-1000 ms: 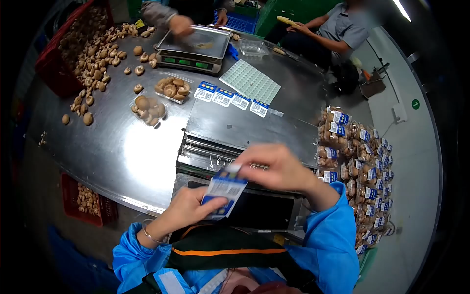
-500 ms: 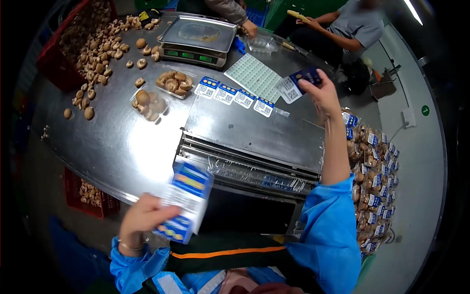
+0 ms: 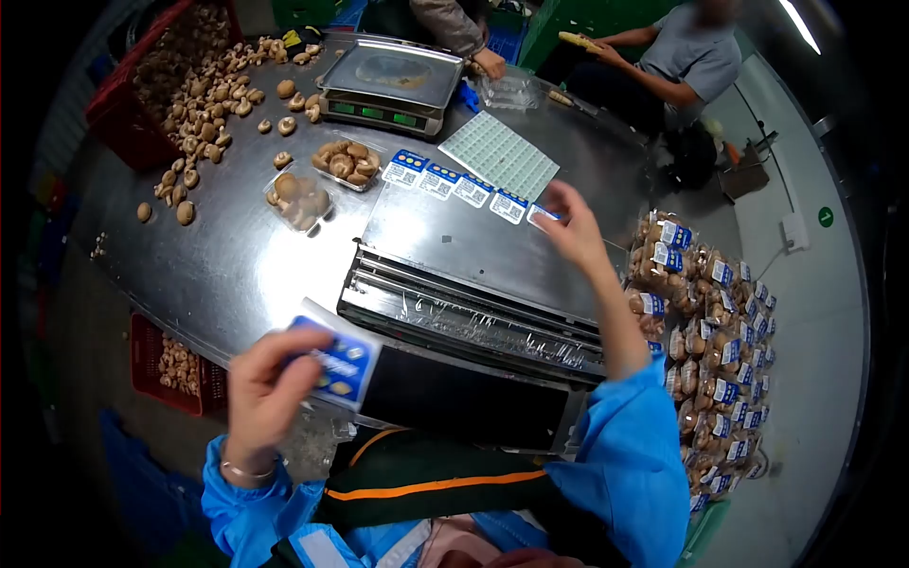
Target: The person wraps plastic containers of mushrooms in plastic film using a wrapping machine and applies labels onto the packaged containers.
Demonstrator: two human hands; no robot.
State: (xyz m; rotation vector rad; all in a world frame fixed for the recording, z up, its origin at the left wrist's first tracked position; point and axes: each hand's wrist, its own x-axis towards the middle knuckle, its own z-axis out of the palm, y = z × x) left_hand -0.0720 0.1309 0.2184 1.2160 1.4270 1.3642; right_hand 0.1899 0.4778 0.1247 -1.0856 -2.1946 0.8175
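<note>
My left hand (image 3: 270,393) is closed on a strip of blue-and-white labels (image 3: 346,369), pinched between thumb and fingers over the near edge of the wrapping machine (image 3: 473,312). At the right end of a row of labels (image 3: 472,190) on the steel surface, my right hand (image 3: 578,232) has its fingertips on one more label (image 3: 543,217); its right edge is hidden under them. Just behind that row lies a pale green sheet of small stickers (image 3: 499,156). Two clear trays of mushrooms (image 3: 346,164) sit left of the row.
A digital scale (image 3: 388,85) stands at the back. Loose mushrooms (image 3: 204,123) spill from a red crate (image 3: 114,118). Packed, labelled mushroom trays (image 3: 724,350) are stacked at right. A co-worker's hand (image 3: 490,63) is near an clear plastic tray (image 3: 511,92); another person (image 3: 686,57) sits behind.
My right hand has come down and left, bringing a label to the end of the row. My left hand has risen slightly, and the labels in it have turned.
</note>
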